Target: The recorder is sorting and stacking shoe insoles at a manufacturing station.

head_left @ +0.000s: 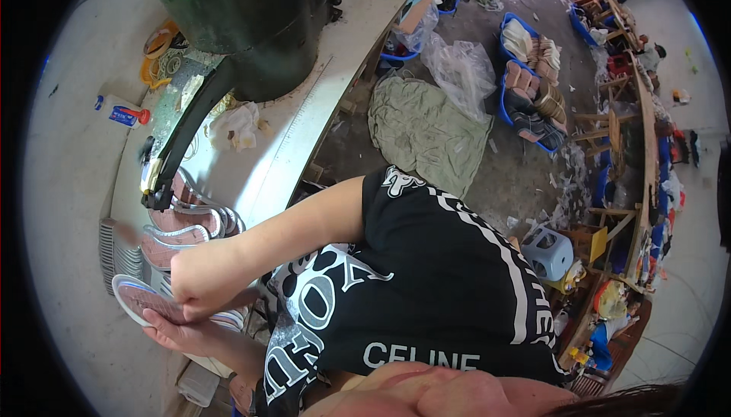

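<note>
I'm seeing the left hand (165,332) grasping a flat, pink, sole-shaped piece with a white rim (135,295) above the white table (285,143), its thumb lying on the face; the right hand (195,284) is resting with fingers curled at the piece's near end, and whether that grip is clenching anything I can't tell. So one piece is being handled, seemingly partway through. Just beyond, pink sole-shaped pieces with pale rims (177,237) are lying in an overlapping pile, and a close row of grey curved edges (120,261) is standing beside them; which are finished and which are waiting isn't showing. A long black arm (195,112) is hanging over the pile, limiting headroom, while a dark green drum-shaped machine (244,28) is filling the far end. A bare strip is running along the table's long edge, leaving sideways room.
</note>
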A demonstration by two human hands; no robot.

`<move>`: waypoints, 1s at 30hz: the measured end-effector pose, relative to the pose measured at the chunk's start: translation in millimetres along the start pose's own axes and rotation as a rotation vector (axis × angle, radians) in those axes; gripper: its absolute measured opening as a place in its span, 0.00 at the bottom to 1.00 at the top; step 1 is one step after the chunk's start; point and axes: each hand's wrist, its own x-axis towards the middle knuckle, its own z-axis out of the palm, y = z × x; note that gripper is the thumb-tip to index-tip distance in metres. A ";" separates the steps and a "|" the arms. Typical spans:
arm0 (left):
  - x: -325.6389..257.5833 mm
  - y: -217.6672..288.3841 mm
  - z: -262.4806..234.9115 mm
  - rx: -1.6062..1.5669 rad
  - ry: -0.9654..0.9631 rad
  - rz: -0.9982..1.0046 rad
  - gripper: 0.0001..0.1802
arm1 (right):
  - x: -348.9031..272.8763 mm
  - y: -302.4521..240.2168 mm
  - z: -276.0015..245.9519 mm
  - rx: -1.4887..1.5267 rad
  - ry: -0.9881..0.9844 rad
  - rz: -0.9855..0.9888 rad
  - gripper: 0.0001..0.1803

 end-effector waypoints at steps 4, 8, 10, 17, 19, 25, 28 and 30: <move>3.8 -16.7 -5.4 -0.013 0.119 0.051 0.18 | -0.5 12.7 -0.7 0.023 0.128 0.036 0.11; 20.5 -19.4 -22.0 -0.116 -0.298 -0.200 0.16 | -1.3 29.0 -16.8 0.228 0.117 0.115 0.12; 28.4 -20.1 -6.0 -0.114 -0.300 -0.255 0.14 | -4.1 37.1 -19.3 0.374 0.105 0.230 0.12; 73.6 -27.2 39.1 -0.296 -0.033 -0.382 0.15 | -28.6 47.5 -29.0 0.840 -0.244 0.494 0.15; 87.4 -43.7 45.6 -0.266 -0.069 -0.348 0.15 | -29.1 40.8 -31.9 0.876 -0.132 0.634 0.15; 111.2 -77.6 72.0 -0.202 -0.264 -0.325 0.12 | -28.7 47.0 -46.5 0.866 0.160 0.660 0.15; 119.5 -88.6 81.4 -0.182 -0.209 -0.335 0.12 | -30.2 50.6 -48.7 0.879 0.186 0.665 0.16; 118.9 -81.7 88.6 -0.200 -0.218 -0.345 0.13 | -28.9 51.7 -48.7 0.895 0.151 0.682 0.17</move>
